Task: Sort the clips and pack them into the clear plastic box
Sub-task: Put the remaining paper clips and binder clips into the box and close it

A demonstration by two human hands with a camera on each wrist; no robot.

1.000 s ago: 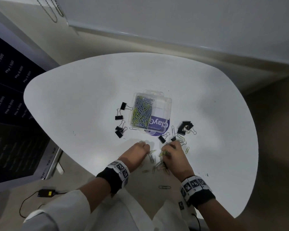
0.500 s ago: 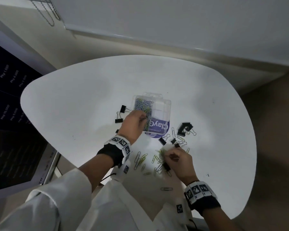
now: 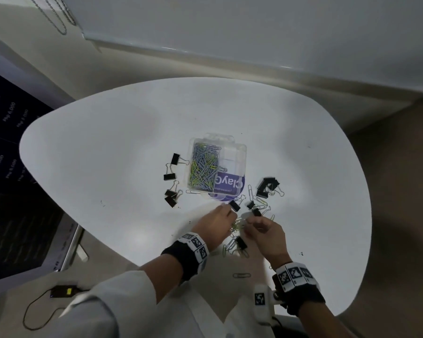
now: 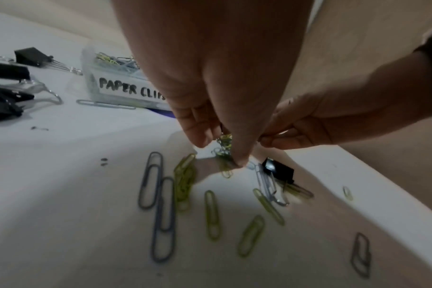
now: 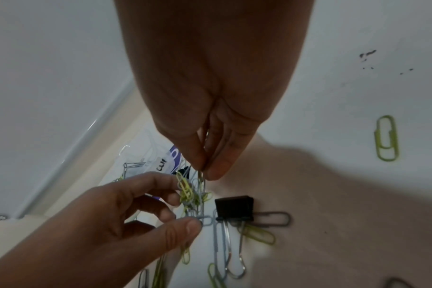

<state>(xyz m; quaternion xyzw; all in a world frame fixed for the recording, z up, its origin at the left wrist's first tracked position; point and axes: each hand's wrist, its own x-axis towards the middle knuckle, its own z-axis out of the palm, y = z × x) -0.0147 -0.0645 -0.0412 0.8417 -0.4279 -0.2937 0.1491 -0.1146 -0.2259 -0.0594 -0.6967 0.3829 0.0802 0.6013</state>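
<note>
Item 1: tangled bunch of yellow-green and grey wire paper clips, hanging above the tabletop betw. both hands, near the table's front edge. Right hand is pinching the bunch's top betw. thumb and fingertips, rest of hand curled. Left hand is reaching in from the left, fingers bent, thumb and forefinger closing on the bunch's lower clips; firm grip or just touching – can't tell. Right wrist view is showing this contact best; head view is giving only a small green blur betw. the hands.

Item 2: clear plastic box w/ lid open, sitting mid-table beyond the hands. One compartment is holding a heap of mixed green/grey clips; the other is looking bare, purple printed label beneath. Left wrist view alone is showing the handwritten side label "PAPER CLIPS", partly hidden by the hand.

Item 3: loose paper clips lying flat under and beside the hands, green and grey, several overlapping. Single black binder clip w/ silver wire handles lying among them, just below the bunch.

Item 4: black binder clips, grp left of the box; second grp right of the box; a few small ones betw. box and hands.

Item 5: white rounded table carrying all of it. Black wrist bands w/ printed marker tags on both wrists.
</note>
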